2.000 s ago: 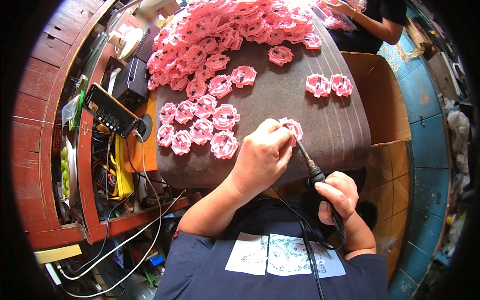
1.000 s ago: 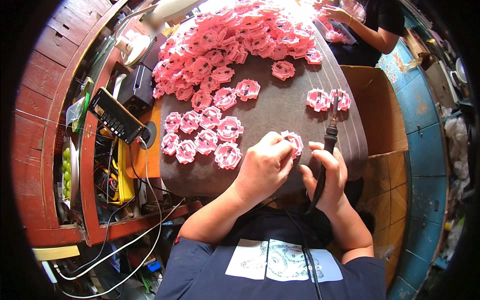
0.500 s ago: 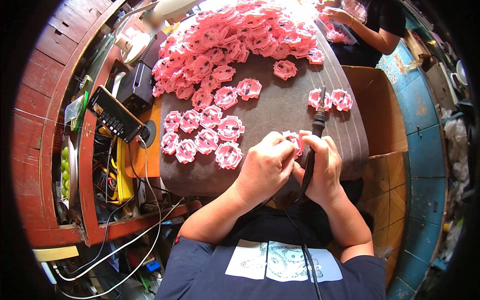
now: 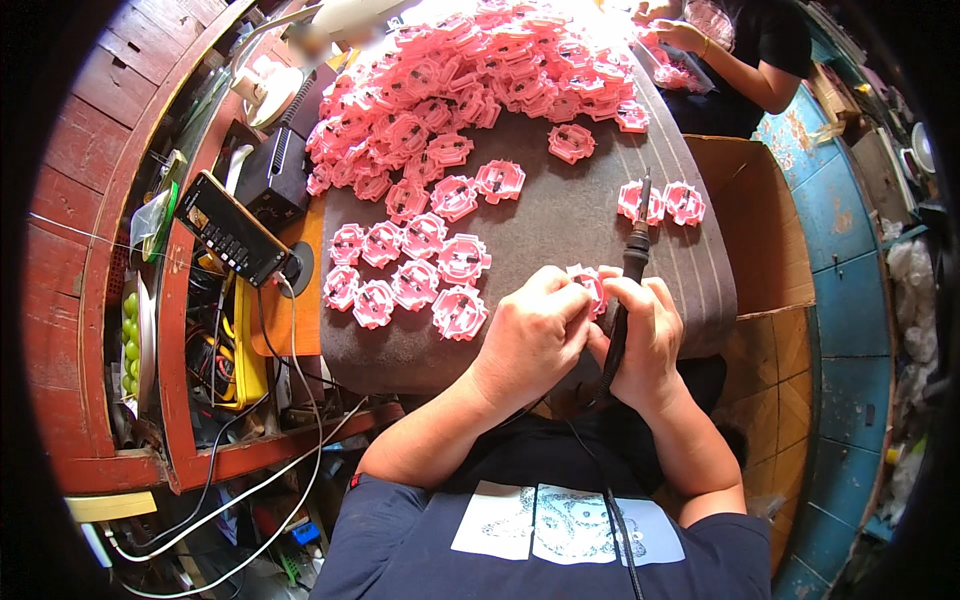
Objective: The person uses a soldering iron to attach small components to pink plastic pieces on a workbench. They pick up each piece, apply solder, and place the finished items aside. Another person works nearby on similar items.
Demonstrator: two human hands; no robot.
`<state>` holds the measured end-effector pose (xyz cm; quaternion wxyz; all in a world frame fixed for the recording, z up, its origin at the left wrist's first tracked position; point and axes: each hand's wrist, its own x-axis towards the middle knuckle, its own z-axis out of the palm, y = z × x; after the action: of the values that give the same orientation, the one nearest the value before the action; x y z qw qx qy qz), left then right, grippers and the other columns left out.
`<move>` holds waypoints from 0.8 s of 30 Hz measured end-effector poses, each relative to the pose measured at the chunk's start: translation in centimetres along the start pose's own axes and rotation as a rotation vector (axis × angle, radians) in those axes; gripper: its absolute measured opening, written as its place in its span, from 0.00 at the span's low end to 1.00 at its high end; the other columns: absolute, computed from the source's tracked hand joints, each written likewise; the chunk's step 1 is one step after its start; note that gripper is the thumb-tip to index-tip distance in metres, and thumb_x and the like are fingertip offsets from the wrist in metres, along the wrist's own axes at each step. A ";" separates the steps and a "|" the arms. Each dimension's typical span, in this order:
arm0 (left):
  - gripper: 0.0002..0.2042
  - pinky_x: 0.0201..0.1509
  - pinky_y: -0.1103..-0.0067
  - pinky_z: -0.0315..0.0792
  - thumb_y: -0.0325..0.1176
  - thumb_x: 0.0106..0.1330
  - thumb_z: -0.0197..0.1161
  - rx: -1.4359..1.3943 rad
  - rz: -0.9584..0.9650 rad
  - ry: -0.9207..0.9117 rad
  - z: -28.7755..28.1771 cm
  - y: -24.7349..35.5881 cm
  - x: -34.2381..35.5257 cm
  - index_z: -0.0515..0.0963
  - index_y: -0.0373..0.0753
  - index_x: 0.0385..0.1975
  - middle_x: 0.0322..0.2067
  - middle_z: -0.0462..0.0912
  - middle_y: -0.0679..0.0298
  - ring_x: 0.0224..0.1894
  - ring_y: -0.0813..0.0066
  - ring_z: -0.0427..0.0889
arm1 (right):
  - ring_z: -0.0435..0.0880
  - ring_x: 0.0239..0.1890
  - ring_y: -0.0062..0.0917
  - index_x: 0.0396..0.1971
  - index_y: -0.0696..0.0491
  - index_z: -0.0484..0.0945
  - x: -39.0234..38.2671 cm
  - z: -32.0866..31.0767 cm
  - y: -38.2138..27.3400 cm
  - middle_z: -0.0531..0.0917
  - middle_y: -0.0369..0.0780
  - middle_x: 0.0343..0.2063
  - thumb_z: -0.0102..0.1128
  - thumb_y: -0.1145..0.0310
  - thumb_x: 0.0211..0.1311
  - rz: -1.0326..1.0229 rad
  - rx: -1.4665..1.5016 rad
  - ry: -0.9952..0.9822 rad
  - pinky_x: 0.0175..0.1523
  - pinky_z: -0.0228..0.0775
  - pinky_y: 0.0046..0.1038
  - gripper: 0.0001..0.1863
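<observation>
a pink plastic piece (image 4: 592, 291) sits at the left hand's (image 4: 535, 335) fingertips, which are pinched closed on its near edge; mostly covered, its long axis cannot be told. the right hand's (image 4: 645, 335) fingers are curled, holding a soldering iron (image 4: 635, 258); the thumb and forefinger close in beside the piece, though contact cannot be told. the iron points away from the person, its long axis leaning slightly right, its tip beyond the fingers, overlapping one of two pink pieces (image 4: 684, 204) in view. farther left of the fingers, a phone (image 4: 232, 228) shows lines too small to read.
</observation>
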<state>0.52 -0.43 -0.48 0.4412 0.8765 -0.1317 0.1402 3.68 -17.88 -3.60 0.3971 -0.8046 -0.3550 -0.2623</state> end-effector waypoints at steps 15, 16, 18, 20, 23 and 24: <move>0.07 0.43 0.67 0.82 0.21 0.65 0.70 -0.005 0.002 0.024 0.3 -0.1 -0.3 0.85 0.36 0.41 0.38 0.85 0.53 0.39 0.54 0.87 | 0.82 0.39 0.47 0.58 0.55 0.73 -0.1 0.1 0.0 0.87 0.49 0.50 0.75 0.73 0.54 -0.015 0.001 0.008 0.47 0.75 0.44 0.31; 0.07 0.43 0.67 0.82 0.21 0.65 0.69 -0.004 0.004 0.021 0.3 -0.1 -0.3 0.85 0.35 0.42 0.39 0.85 0.52 0.40 0.53 0.88 | 0.82 0.39 0.47 0.59 0.55 0.73 -0.1 0.1 0.0 0.87 0.49 0.50 0.75 0.73 0.54 -0.014 0.002 0.008 0.47 0.75 0.44 0.31; 0.09 0.44 0.68 0.83 0.21 0.65 0.70 -0.005 0.037 0.053 0.4 -0.3 -0.5 0.85 0.35 0.43 0.41 0.85 0.51 0.41 0.53 0.88 | 0.82 0.39 0.47 0.59 0.54 0.73 0.0 0.0 -0.1 0.87 0.48 0.49 0.75 0.73 0.55 -0.009 0.001 0.003 0.47 0.75 0.44 0.31; 0.10 0.45 0.68 0.83 0.21 0.65 0.70 -0.006 0.097 0.127 0.5 -0.5 -1.0 0.84 0.34 0.46 0.43 0.85 0.51 0.42 0.54 0.88 | 0.83 0.40 0.47 0.59 0.54 0.73 0.1 0.1 -0.2 0.87 0.48 0.49 0.74 0.72 0.56 -0.002 -0.002 -0.009 0.47 0.75 0.45 0.30; 0.13 0.44 0.70 0.83 0.20 0.64 0.71 -0.019 0.099 0.176 -0.5 0.2 -3.0 0.84 0.33 0.48 0.47 0.83 0.50 0.44 0.56 0.87 | 0.83 0.40 0.47 0.59 0.54 0.73 0.3 -0.1 -0.5 0.87 0.48 0.49 0.77 0.72 0.56 0.028 -0.020 0.009 0.47 0.76 0.45 0.31; 0.14 0.39 0.74 0.82 0.19 0.63 0.73 0.017 0.098 0.207 -1.2 0.1 -4.0 0.84 0.34 0.48 0.48 0.82 0.53 0.38 0.65 0.86 | 0.83 0.40 0.47 0.59 0.55 0.73 0.3 0.0 -0.6 0.87 0.48 0.49 0.78 0.71 0.56 0.049 -0.025 0.018 0.47 0.76 0.44 0.31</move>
<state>-3.39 0.92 -1.14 0.4378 0.8535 -0.1271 0.2525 3.42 -17.52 -3.12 0.3966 -0.8155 -0.3285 -0.2642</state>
